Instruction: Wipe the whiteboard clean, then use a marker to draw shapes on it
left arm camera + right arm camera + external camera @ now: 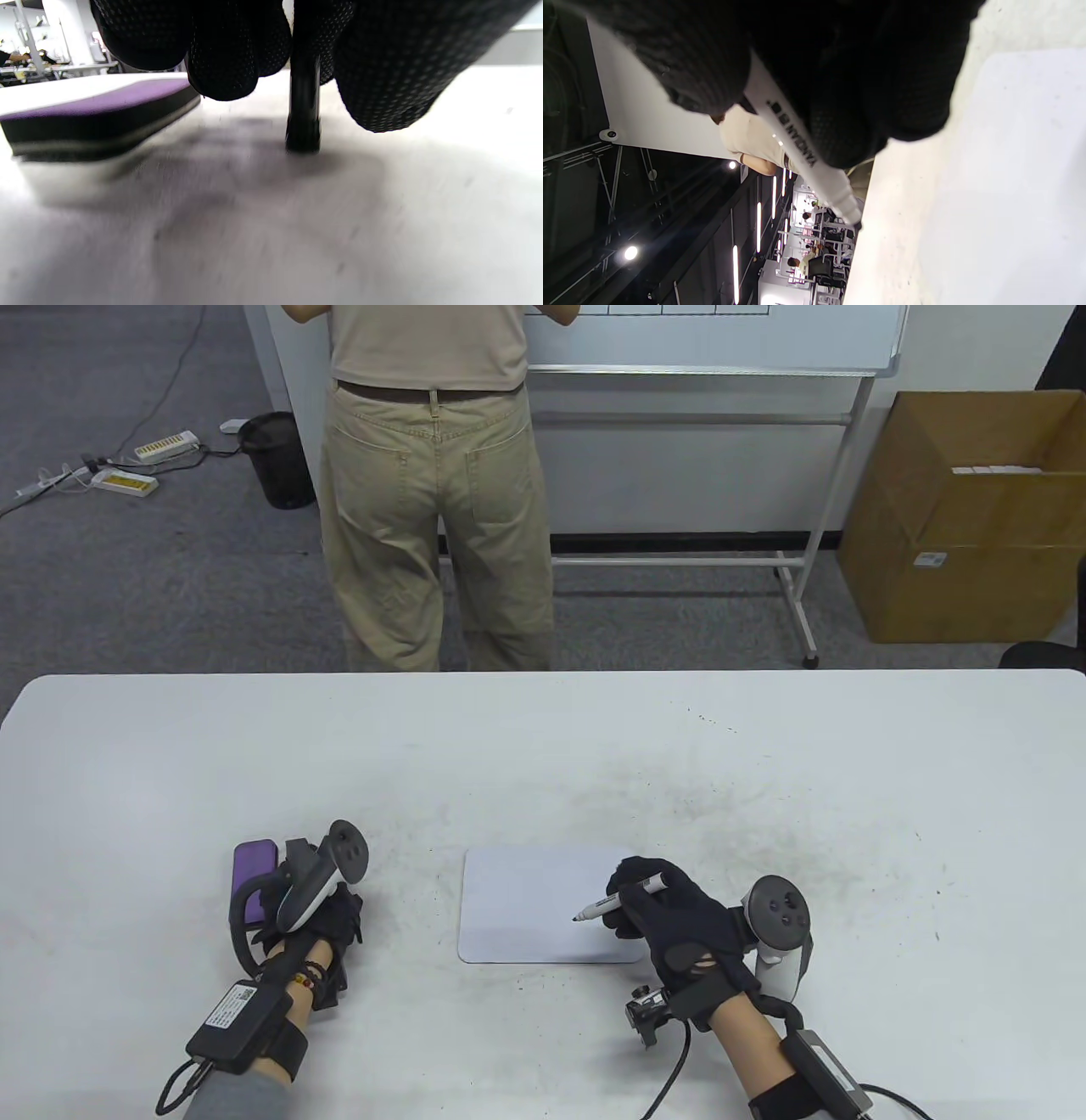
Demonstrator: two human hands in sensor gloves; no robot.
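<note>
A white marker with a dark tip (612,903) is pinched by the right hand (670,912) over the small blank white whiteboard (526,908). A black marker cap (303,106) is held in the curled fingers of the left hand (327,916), just beside the purple foam eraser (253,878).

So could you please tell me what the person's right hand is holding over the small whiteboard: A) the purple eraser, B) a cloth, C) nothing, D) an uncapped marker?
D: the right hand pinches an uncapped marker, its tip pointing at the small whiteboard, while the purple eraser lies by the left hand.
</note>
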